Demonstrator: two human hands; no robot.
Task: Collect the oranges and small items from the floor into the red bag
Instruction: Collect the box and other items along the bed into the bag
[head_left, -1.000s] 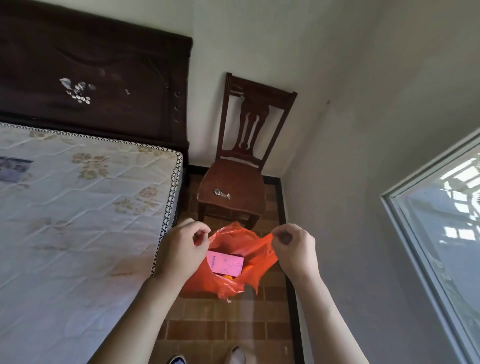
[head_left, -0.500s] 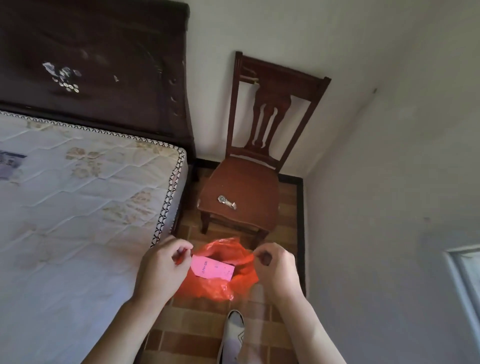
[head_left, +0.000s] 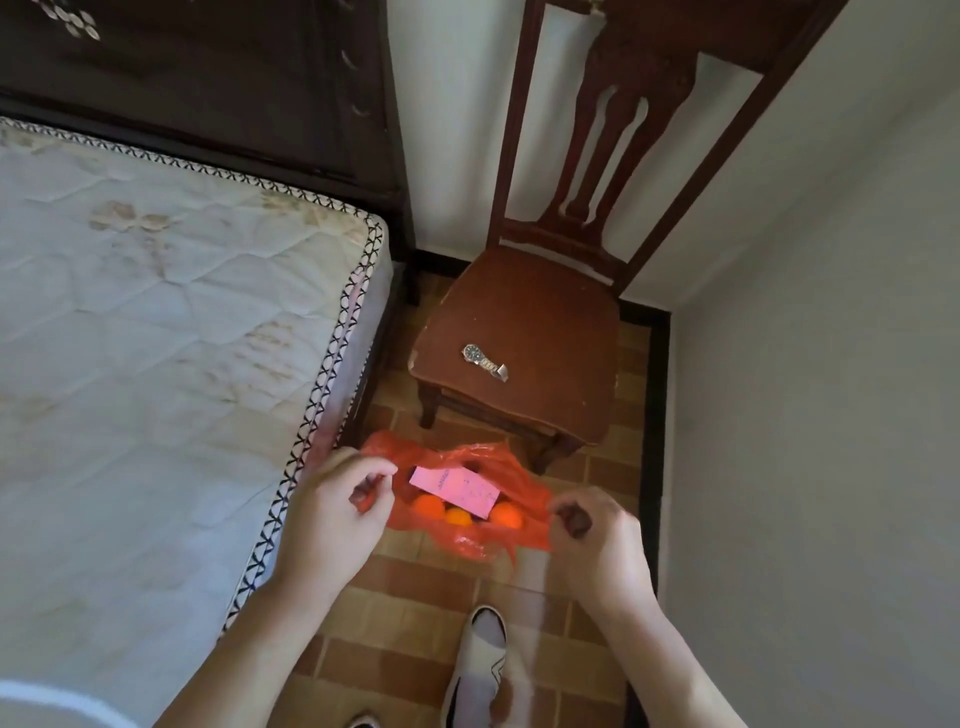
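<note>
The red bag (head_left: 511, 470) hangs open between my hands, low over the brick floor in front of the chair. My left hand (head_left: 332, 506) pinches its left rim and my right hand (head_left: 597, 540) pinches its right rim. Inside lie three oranges (head_left: 457, 517) under a pink card (head_left: 454, 488). A silver wristwatch (head_left: 485, 362) rests on the chair seat.
A dark wooden chair (head_left: 545, 332) stands in the corner just beyond the bag. A bed with a quilted mattress (head_left: 156, 338) fills the left side, a grey wall (head_left: 831, 415) the right. My white shoe (head_left: 480, 670) stands on the brick floor (head_left: 405, 597) below the bag.
The view has tilted down and moved closer to the chair. Both hands still hold the bag, which now sits lower and spread wider, showing the oranges.
</note>
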